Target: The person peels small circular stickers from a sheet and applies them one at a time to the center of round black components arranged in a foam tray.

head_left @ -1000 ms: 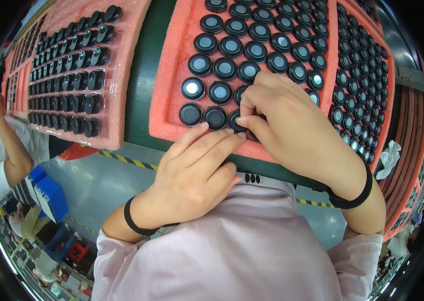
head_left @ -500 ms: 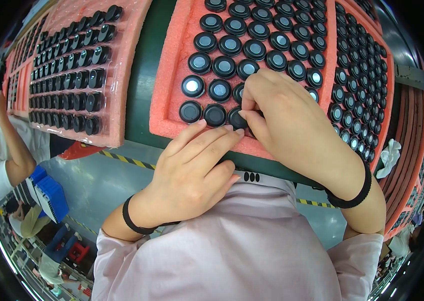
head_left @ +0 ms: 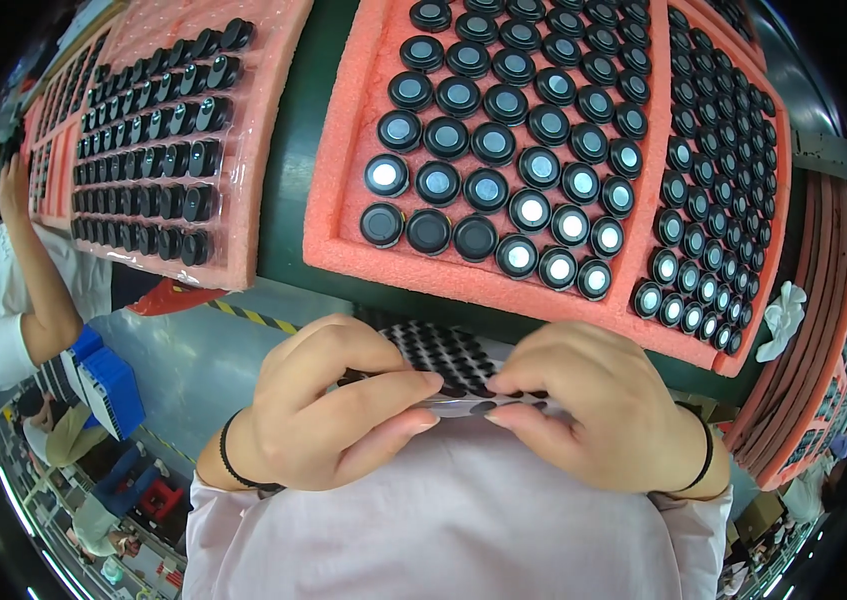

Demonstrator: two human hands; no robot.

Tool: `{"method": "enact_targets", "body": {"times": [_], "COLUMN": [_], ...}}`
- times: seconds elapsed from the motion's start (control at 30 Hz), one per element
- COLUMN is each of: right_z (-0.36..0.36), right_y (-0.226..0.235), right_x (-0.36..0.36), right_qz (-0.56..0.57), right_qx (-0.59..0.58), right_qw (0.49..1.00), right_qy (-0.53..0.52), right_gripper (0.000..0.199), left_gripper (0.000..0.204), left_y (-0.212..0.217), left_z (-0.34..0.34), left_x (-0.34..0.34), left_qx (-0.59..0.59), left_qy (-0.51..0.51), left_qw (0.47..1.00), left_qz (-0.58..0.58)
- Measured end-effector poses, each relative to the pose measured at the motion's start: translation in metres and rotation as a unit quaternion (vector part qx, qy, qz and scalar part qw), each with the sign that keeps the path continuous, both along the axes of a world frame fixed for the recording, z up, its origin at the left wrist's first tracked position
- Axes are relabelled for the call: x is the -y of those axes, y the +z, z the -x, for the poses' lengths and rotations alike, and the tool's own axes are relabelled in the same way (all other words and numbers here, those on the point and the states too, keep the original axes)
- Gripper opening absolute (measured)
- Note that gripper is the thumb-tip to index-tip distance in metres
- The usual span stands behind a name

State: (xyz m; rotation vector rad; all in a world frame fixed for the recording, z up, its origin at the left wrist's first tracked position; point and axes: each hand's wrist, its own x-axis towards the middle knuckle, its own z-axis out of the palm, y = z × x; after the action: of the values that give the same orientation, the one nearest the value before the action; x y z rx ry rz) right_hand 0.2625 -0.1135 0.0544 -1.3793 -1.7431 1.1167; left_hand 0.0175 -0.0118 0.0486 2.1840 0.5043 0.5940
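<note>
Both my hands hold a small white sheet (head_left: 440, 352) covered with rows of tiny black dots, close to my chest. My left hand (head_left: 333, 405) grips its left end, fingers curled over it. My right hand (head_left: 598, 400) pinches its right end, fingertips meeting the left hand's at the sheet's near edge. Just beyond the sheet lies a pink foam tray (head_left: 343, 235) filled with rows of round black parts with shiny centres (head_left: 531, 210). Neither hand touches the tray.
A second pink foam tray (head_left: 233, 265) with black parts under clear film lies to the left. More pink trays (head_left: 823, 330) stack at the right, with a white rag (head_left: 781, 318) beside them. Another person's arm (head_left: 28, 270) reaches up at the far left.
Both hands have drawn back from the tray's near row toward my body and now hold the dotted sheet between them.
</note>
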Motion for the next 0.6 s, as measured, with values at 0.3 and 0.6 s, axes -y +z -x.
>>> {"method": "enact_targets", "body": {"times": [0.3, 0.6], "right_z": [0.002, -0.002], "right_y": [-0.017, -0.019], "right_x": [0.008, 0.003], "right_qz": [-0.067, -0.062], "right_qx": [0.078, 0.07], "right_qw": [0.994, 0.995], "right_qy": [-0.037, -0.048], "right_gripper": [0.027, 0.025], "left_gripper": [0.033, 0.034], "left_y": [-0.009, -0.016], "left_z": [-0.019, -0.028], "left_x": [0.001, 0.007], "left_qx": [-0.09, -0.075], "left_qy": [-0.049, -0.048], "left_qw": [0.992, 0.99], "left_qz": [-0.067, -0.112]}}
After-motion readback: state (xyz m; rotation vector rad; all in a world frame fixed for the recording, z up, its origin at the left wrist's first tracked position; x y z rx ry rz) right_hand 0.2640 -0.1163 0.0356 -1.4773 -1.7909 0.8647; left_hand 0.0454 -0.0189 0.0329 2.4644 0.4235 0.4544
